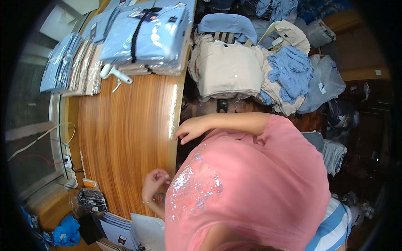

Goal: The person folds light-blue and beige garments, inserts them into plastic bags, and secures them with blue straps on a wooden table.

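Note:
My left hand (155,184), a thin bracelet at its wrist, is raised over the near edge of the wooden table (125,125). Its fingers are loosely curled and somewhat apart, with nothing visible in them. My right hand (193,129) rests at the table's edge farther up, its fingers relaxed and drooping, holding nothing that I can see. Bare wood grain lies beside both hands. A white handheld device with a handle (116,74) lies on the tabletop, against the bagged garments.
Bagged light-blue shirts (144,35) are stacked at the table's far end, tied with a black band. Beside them stand blue and beige packs (63,62). Folded beige garments (228,67) and a crumpled blue heap (291,73) are across the gap. Cables (42,136) run along the window.

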{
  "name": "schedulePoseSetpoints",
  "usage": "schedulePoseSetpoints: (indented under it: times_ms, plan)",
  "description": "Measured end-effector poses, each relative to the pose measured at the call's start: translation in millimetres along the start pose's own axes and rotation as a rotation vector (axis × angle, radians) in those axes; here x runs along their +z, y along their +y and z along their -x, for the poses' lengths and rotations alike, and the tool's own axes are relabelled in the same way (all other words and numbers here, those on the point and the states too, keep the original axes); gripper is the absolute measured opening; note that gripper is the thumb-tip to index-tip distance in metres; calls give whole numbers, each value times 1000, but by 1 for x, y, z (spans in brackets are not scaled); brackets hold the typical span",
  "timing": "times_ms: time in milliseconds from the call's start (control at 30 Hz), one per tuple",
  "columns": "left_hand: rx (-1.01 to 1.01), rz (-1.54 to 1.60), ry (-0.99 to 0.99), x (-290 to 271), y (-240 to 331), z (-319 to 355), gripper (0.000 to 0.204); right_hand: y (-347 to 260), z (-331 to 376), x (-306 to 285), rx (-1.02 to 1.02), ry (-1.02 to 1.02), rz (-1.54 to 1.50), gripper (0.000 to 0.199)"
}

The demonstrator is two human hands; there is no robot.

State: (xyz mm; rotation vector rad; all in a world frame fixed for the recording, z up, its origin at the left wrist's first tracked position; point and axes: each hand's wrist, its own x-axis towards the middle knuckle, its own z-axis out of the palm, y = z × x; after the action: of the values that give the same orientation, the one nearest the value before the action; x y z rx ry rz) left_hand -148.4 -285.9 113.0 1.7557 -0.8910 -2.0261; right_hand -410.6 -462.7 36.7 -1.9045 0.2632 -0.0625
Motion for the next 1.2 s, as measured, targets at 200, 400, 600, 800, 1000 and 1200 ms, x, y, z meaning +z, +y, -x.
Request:
schedulePoseSetpoints:
  times_ms: [200,400,600,800,1000,1200]
  plan:
    - [292,-121,-235,126,185,-158,22,180,169,-114,587,558,-200,22]
    - [689,-655,-147,246,224,-451,17,312,220,-185,881,1101,195,19]
    - [751,-1097,184,297,224,-596,19,339,232,-210,929,936,343,19]
    - [830,-856,-66,296,252,-588,20,338,264,-214,397,1174,-101,12]
    - [779,-558,-272,304,301,-546,31,308,275,-223,119,1290,-574,18]
    - [1148,-880,-422,302,355,-486,23,219,278,-235,41,1399,-882,26]
